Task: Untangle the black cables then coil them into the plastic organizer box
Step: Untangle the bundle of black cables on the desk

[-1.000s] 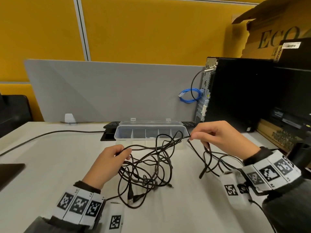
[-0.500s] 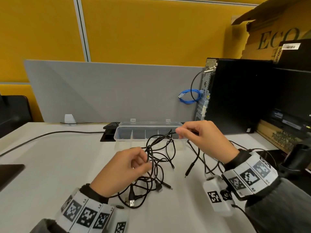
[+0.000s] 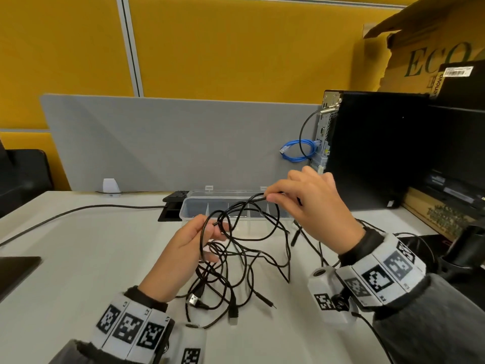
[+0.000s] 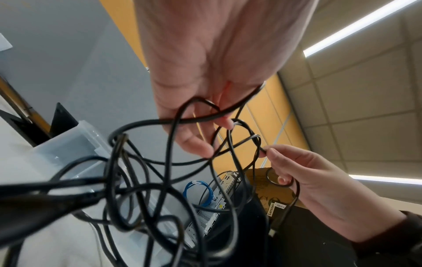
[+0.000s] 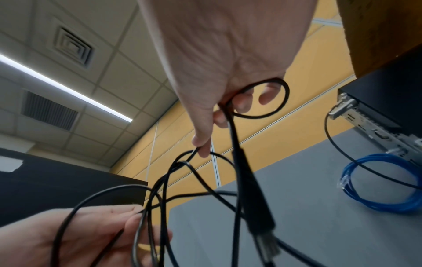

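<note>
Head view shows the black cables (image 3: 236,258) as one knotted bundle, partly lifted off the bench (image 3: 78,258) and partly trailing on it, with several plug ends lying loose near the person's wrists. Left hand (image 3: 189,248) has its fingers curled round a few strands on the near side of the tangle; the left wrist view confirms a loop running across the palm and under the bent fingers (image 4: 196,144). Right hand (image 3: 315,214) is raised higher, thumb and forefinger pinching one strand just in front of the plastic organizer box (image 3: 191,206), and the right wrist view shows a small loop of that same cable hooked round its other fingers (image 5: 265,97), with a plug hanging below. Behind the hands the organizer box sits open at the far edge of the bench, against the grey divider (image 3: 170,143); its compartments look empty, though the right hand hides its right end. As I judge it, the work is at an early stage: no cable is free of the tangle yet, nothing is coiled, nothing is in the box. Left to do is teasing each lead out, winding it, and placing the coils into the compartments
</note>
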Available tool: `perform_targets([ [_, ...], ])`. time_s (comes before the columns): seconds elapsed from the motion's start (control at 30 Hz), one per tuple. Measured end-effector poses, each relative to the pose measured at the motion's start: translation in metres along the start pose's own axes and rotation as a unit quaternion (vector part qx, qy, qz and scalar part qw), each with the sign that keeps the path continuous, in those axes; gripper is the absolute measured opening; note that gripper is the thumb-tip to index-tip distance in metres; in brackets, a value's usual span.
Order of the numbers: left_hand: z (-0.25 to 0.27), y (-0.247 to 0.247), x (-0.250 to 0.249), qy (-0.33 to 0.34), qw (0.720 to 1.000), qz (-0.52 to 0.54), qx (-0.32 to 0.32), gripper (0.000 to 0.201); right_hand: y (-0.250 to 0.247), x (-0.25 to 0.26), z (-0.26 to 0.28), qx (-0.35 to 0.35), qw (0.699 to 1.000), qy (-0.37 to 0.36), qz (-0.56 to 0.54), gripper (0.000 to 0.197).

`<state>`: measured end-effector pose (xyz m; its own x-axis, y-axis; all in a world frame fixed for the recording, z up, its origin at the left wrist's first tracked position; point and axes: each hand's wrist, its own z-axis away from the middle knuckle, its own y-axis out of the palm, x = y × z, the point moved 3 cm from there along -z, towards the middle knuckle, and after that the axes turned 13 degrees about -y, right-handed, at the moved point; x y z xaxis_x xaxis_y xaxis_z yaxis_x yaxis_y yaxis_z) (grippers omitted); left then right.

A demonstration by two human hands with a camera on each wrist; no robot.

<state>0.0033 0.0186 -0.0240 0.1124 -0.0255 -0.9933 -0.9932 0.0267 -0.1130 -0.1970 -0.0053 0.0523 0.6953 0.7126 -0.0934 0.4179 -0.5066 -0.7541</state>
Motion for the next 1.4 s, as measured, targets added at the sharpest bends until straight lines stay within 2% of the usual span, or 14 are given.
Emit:
perform_targets([
  [0.07,0.001,0.0,-0.001,-0.004,0.999,0.049,0.011,0.023,0.001,0.006,-0.005,-0.011,0.999,-0.025,0.043,0.03],
  [0.23,0.0,-0.002,-0.001,-0.011,0.994,0.108,0.007,0.021,0.017,0.017,-0.01,0.016,0.996,-0.054,0.066,0.028],
  [0.37,0.0,-0.001,0.0,-0.027,0.991,0.129,0.009,0.021,0.026,0.016,-0.01,0.021,0.999,-0.032,0.035,0.035],
  [0.53,0.0,-0.001,0.001,-0.035,0.99,0.136,-0.004,0.022,0.025,0.013,-0.006,0.043,0.999,-0.005,-0.024,0.016],
  [0.67,0.001,0.0,0.001,-0.04,0.989,0.143,0.003,0.02,0.024,0.012,-0.004,0.021,0.997,0.015,-0.071,0.016],
  [0.8,0.0,-0.003,0.0,-0.047,0.986,0.162,0.014,0.019,0.031,0.011,-0.002,0.044,0.993,0.036,-0.102,0.017],
  [1.0,0.0,-0.004,-0.002,-0.059,0.974,0.221,-0.005,0.022,0.018,0.016,0.009,-0.055,0.974,0.054,-0.211,0.011],
  [1.07,0.0,-0.005,-0.001,-0.059,0.97,0.234,-0.01,0.021,0.014,0.026,0.015,-0.06,0.966,0.048,-0.247,0.013],
  [1.13,-0.001,-0.005,0.0,-0.06,0.967,0.245,-0.01,0.02,0.015,0.036,0.019,-0.014,0.956,0.051,-0.288,0.018],
  [1.2,-0.002,-0.005,0.001,-0.058,0.963,0.262,-0.007,0.018,0.023,0.047,0.021,0.092,0.949,0.067,-0.293,0.031],
  [1.27,-0.003,-0.004,0.004,-0.057,0.959,0.277,-0.005,0.016,0.037,0.056,0.023,0.201,0.944,0.067,-0.253,0.04],
  [1.3,-0.004,-0.003,0.005,-0.06,0.958,0.282,-0.003,0.015,0.044,0.059,0.023,0.23,0.942,0.061,-0.237,0.04],
  [1.37,-0.005,-0.002,0.006,-0.071,0.952,0.297,0.008,0.013,0.053,0.059,0.018,0.232,0.935,0.053,-0.262,0.03],
  [1.4,-0.004,-0.003,0.005,-0.077,0.95,0.303,0.011,0.013,0.055,0.055,0.016,0.219,0.92,0.074,-0.317,0.025],
])
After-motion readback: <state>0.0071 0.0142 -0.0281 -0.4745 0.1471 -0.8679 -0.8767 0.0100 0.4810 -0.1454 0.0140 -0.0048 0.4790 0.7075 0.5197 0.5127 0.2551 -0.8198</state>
